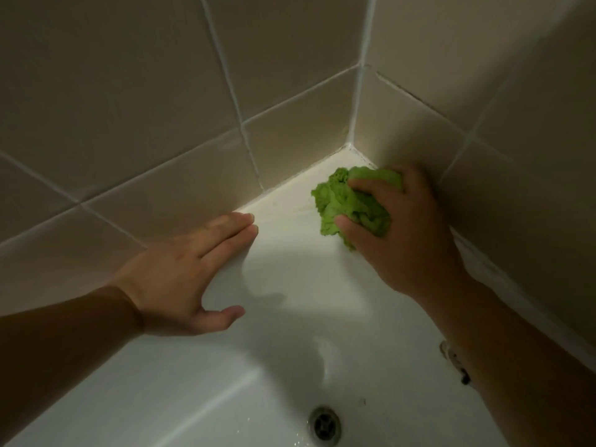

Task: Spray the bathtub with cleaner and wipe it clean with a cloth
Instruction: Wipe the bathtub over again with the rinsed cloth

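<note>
Right hand (403, 233): fingers curled round a bunched green cloth (351, 201), pressing it onto the white bathtub (290, 285) rim in the tiled corner.
Left hand (190, 269): fingers straight, flat against the tub's rim.
Drain (324, 424): below, near the bottom edge.

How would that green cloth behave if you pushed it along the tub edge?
The green cloth is bunched in deep folds under the right hand, so it is probably soft and floppy. It looks light for its bulk. On the glossy bathtub rim it would likely slide easily, not roll.
</note>
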